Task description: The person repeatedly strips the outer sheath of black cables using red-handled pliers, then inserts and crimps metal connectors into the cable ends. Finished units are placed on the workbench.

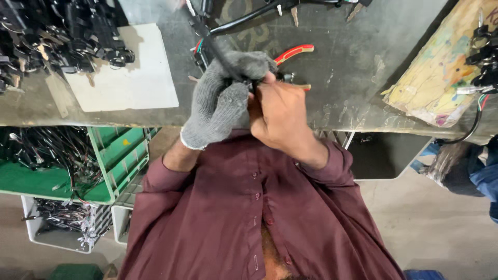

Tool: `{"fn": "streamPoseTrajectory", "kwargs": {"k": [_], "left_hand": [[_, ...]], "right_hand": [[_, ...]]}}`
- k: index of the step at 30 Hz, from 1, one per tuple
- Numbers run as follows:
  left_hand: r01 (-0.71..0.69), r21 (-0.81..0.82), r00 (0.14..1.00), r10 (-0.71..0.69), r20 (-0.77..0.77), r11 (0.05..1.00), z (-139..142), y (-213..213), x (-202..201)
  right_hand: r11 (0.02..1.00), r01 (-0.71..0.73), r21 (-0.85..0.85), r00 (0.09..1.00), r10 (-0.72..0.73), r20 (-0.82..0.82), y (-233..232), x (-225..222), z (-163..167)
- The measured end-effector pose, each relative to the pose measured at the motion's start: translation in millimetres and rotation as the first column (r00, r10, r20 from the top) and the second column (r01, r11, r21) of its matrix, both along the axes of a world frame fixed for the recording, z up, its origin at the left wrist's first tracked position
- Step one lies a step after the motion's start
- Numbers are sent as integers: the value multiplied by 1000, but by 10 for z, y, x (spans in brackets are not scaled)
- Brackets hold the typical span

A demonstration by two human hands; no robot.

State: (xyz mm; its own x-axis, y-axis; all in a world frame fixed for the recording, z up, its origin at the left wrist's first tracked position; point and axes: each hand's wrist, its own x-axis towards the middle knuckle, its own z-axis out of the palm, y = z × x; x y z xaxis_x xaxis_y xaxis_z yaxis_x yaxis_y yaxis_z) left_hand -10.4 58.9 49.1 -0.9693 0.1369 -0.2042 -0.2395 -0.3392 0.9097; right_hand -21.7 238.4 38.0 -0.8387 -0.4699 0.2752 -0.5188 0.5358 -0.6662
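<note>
- Where the two hands meet over the front edge of the workbench (pixel 342 67), a black cable (pixel 213 45) runs down from the back of the bench into their grip; its end and whatever small part sits there are hidden between the fingers.
- The left hand (pixel 220 101), in a grey knit glove, is clamped around the cable, fingers curled shut on it.
- The right hand (pixel 280 111) is bare and pressed against the glove, thumb and fingertips pinched together at the cable end; I judge it grips the same piece, though the contact point cannot be seen.
- My reading is that the step in hand is fitting or working the cable's end; the next move likely calls for a steady left-hand hold while the right fingers do the fine work.
- Just behind the hands lie red-handled pliers (pixel 293 53), partly covered by them.
- Toward the bench's left edge rests a white sheet (pixel 136 78), with a heap of black parts (pixel 62 36) at the back left corner.
- At the right edge a stained painted board (pixel 441 83) is cut off by the frame.
- Below the left front edge stands a green crate (pixel 116 155) of wire harnesses; its contents are too tangled to make out.
</note>
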Motion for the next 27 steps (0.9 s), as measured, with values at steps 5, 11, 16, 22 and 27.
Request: {"fn": "streamPoseTrajectory", "kwargs": {"k": [5,11,16,22,27], "left_hand": [[101,-600,961,-234,-148,794,103,8,-115],[309,-368,840,-433,-327,877,-4,428,268],[436,-401,762,-568,-311,806,-57,489,302],[-170,-663,653,-420,-630,729,139,237,-83],[10,-395,987,55,153,918,27,35,-174]], "right_hand": [[994,62,-95,995,-69,-68,237,-148,365],[410,159,-898,778,508,370,257,-213,753],[208,50,-977,734,656,177,708,-320,667],[319,43,-947,978,181,105,901,-260,536],[-134,318,-938,886,393,245,544,-652,106]]}}
